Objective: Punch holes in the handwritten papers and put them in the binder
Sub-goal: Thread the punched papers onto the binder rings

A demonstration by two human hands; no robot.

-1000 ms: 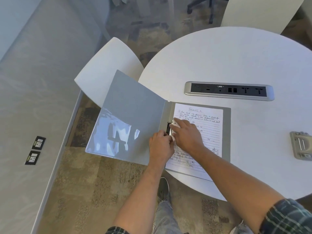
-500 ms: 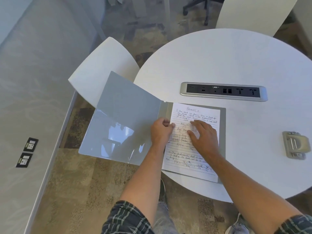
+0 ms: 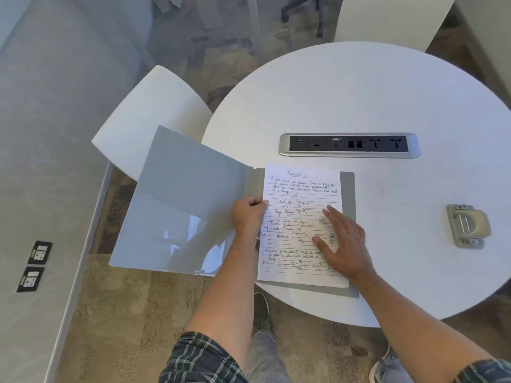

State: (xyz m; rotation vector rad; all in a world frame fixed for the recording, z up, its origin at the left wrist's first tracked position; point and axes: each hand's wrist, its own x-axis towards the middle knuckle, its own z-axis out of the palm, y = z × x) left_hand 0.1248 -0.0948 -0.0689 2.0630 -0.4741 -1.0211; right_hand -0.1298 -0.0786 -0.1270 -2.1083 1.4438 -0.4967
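A grey binder lies open at the near left edge of the round white table, its front cover hanging out past the rim. The handwritten papers rest on the binder's right half. My left hand is curled in a fist over the ring mechanism at the papers' left edge; the rings are mostly hidden beneath it. My right hand lies flat, fingers spread, on the lower right of the papers. The grey hole punch sits apart on the table to the right.
A silver power-socket strip is set into the table just beyond the binder. A white chair stands under the binder's open cover at left, another white chair at the far side. Floor sockets lie at far left.
My right hand left the ring mechanism and moved right and down, flattening on the papers. My left hand stayed curled at the rings.
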